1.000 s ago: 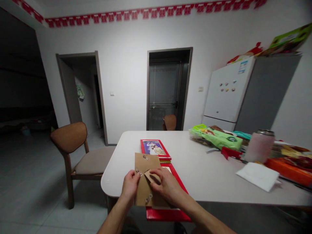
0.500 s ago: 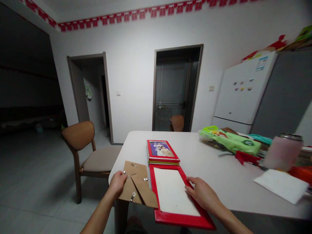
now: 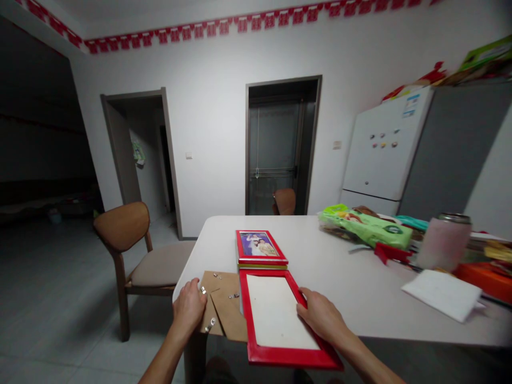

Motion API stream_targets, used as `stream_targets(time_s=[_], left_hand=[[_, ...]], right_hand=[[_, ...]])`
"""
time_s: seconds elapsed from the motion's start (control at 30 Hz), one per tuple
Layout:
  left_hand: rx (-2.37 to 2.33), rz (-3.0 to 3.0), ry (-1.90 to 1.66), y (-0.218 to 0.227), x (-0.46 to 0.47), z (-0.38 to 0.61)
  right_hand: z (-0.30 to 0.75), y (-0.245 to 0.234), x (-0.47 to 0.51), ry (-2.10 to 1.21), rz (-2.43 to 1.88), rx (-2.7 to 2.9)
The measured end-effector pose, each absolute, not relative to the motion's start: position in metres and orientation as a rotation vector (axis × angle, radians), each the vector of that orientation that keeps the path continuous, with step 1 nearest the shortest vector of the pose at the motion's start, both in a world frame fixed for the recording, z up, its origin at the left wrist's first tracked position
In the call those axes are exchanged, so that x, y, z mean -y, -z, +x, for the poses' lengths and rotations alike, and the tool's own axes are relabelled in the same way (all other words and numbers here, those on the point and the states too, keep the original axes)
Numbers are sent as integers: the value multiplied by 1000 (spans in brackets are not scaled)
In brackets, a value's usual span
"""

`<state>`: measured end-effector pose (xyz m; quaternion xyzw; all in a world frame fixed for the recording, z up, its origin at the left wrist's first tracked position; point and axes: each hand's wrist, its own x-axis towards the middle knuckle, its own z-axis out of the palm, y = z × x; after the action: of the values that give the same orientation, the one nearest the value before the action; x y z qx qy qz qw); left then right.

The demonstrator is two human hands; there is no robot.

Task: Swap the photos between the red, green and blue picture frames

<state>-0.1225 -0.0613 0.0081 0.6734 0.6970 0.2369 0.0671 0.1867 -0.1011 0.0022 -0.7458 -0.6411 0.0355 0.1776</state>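
Observation:
My left hand (image 3: pixel 189 305) is at the left edge of a brown picture frame backing board (image 3: pixel 230 314), its fingers closed on that edge. The board lies at the table's left corner, with small metal clips and a stand flap on its face. Beside it is a red picture frame (image 3: pixel 253 336) with a blank white sheet (image 3: pixel 280 312) inside its border. My right hand (image 3: pixel 322 314) grips the frame's right side, thumb on top. The frame's near end juts past the table edge. Behind it, a smaller red-framed photo (image 3: pixel 260 245) rests on a yellowish-edged layer.
The white table (image 3: pixel 308 240) carries a green packet (image 3: pixel 366 229), a pink jar (image 3: pixel 446 242), a folded white tissue (image 3: pixel 442 293) and an orange box (image 3: pixel 486 280) on its right. A wooden chair (image 3: pixel 122 226) stands at the left; a fridge (image 3: pixel 380 144) is behind, at right.
The backing board has been lowered flatter onto the table corner, and my left hand has turned more over its edge. My right hand stays on the red frame. The whole view has shifted slightly.

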Motion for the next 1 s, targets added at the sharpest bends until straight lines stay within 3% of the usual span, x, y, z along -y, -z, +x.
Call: stream_targets(time_s=[0.3, 0.47, 0.53, 0.73, 0.87, 1.0], left_hand=[[-1793, 2164, -768, -21, 89, -70], [-1320, 2157, -797, -21, 122, -12], [-1186, 2129, -821, -23, 132, 5], [-1071, 2362, -916, -38, 145, 34], [-985, 2521, -1046, -50, 147, 28], [-1150, 2263, -1330, -55, 140, -5]], right_hand=[[193, -6, 100, -226, -2025, 1652], [186, -27, 115, -1136, -1559, 1082], [180, -35, 122, -1294, -1333, 898], [174, -43, 131, -1325, -1123, 856], [179, -41, 126, -1223, -1234, 926], [193, -27, 114, -994, -1497, 1091]])
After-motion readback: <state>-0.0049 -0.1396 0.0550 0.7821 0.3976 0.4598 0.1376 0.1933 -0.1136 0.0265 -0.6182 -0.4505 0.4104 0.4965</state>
